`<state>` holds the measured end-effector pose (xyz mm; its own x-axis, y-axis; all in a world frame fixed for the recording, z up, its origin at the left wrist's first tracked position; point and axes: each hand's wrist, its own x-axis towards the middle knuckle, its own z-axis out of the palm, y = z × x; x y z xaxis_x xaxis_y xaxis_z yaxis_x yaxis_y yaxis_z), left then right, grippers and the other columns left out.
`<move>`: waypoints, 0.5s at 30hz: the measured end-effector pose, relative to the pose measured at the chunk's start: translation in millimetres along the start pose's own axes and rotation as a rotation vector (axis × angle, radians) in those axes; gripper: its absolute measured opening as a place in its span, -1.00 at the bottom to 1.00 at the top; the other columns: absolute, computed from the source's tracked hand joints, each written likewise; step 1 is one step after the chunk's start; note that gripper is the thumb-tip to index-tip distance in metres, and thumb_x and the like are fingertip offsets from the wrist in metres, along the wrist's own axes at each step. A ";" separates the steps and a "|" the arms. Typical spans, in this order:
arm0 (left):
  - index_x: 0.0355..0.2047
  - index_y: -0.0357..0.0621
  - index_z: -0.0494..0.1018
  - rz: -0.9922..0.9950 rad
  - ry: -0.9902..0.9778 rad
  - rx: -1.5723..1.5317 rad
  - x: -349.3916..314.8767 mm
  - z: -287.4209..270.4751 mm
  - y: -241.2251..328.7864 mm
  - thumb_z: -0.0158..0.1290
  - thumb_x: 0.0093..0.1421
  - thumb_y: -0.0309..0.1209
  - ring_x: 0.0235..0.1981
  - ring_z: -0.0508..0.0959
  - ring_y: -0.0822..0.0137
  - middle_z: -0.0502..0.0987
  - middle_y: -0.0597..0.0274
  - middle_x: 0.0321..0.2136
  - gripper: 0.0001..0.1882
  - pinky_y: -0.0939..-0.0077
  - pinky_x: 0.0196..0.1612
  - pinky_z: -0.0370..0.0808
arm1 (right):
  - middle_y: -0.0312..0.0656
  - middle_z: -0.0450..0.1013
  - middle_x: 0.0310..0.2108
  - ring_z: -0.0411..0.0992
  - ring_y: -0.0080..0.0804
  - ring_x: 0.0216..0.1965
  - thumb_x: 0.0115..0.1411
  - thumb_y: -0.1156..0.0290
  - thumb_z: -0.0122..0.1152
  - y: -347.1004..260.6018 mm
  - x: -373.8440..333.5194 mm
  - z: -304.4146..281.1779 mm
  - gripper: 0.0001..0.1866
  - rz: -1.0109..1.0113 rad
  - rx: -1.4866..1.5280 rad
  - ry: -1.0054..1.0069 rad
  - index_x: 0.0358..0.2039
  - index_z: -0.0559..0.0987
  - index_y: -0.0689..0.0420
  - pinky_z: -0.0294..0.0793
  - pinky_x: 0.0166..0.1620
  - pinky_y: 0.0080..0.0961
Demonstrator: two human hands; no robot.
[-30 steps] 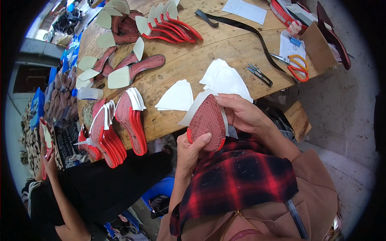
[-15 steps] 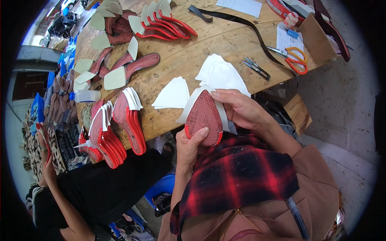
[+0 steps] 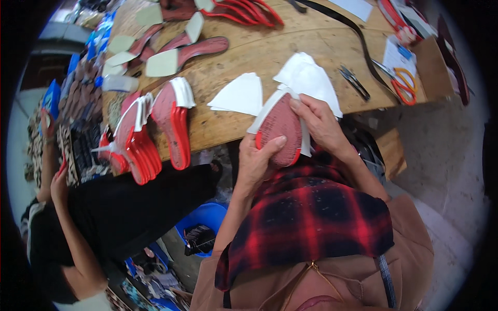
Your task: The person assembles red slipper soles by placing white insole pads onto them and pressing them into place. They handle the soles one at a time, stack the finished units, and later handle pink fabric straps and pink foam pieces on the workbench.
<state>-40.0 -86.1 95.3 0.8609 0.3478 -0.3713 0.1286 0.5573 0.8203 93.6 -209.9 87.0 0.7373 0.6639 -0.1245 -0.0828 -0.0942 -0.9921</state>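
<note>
Over my lap I hold a shoe insole (image 3: 282, 129) with a dark pink, crosshatched surface and red edging near its lower end. A white toe piece (image 3: 266, 113) lies behind it and sticks out along both sides of the pointed end. My left hand (image 3: 259, 155) grips the lower end, thumb on top. At the tip, my right hand (image 3: 320, 123) pinches the insole and the white piece between thumb and fingers. Just beyond, on the table, are a small stack of white toe pieces (image 3: 239, 94) and a larger white stack (image 3: 310, 78).
Stacked red-edged insoles (image 3: 179, 129) stand at the wooden table's (image 3: 218, 127) left edge. Snips (image 3: 354, 83), orange-handled scissors (image 3: 403, 85), a black strap (image 3: 358, 36) and a cardboard box (image 3: 434, 70) lie right. Another person's arm (image 3: 72, 223) is at left, near a blue bin (image 3: 210, 215).
The view has shifted, so the table sits higher and further right. The insole has turned slightly in my hands, and my right fingers still press at its tip.
</note>
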 end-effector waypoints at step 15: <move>0.07 -0.46 0.39 0.591 0.914 1.340 -8.7 -155.5 86.9 0.34 0.04 -0.23 -0.11 0.52 0.26 0.56 0.00 -0.14 -0.31 0.39 0.04 0.40 | -0.07 0.45 -0.24 0.42 -0.13 -0.18 0.09 0.40 0.30 15.0 5.9 -62.3 -0.66 -0.458 -0.847 0.140 -0.13 0.50 0.22 0.41 -0.11 -0.31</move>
<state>-112.9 76.6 102.1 0.4641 0.8038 0.3722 0.6193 -0.5949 0.5124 138.5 -253.6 72.3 0.6555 0.6803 0.3280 0.7015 -0.3876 -0.5981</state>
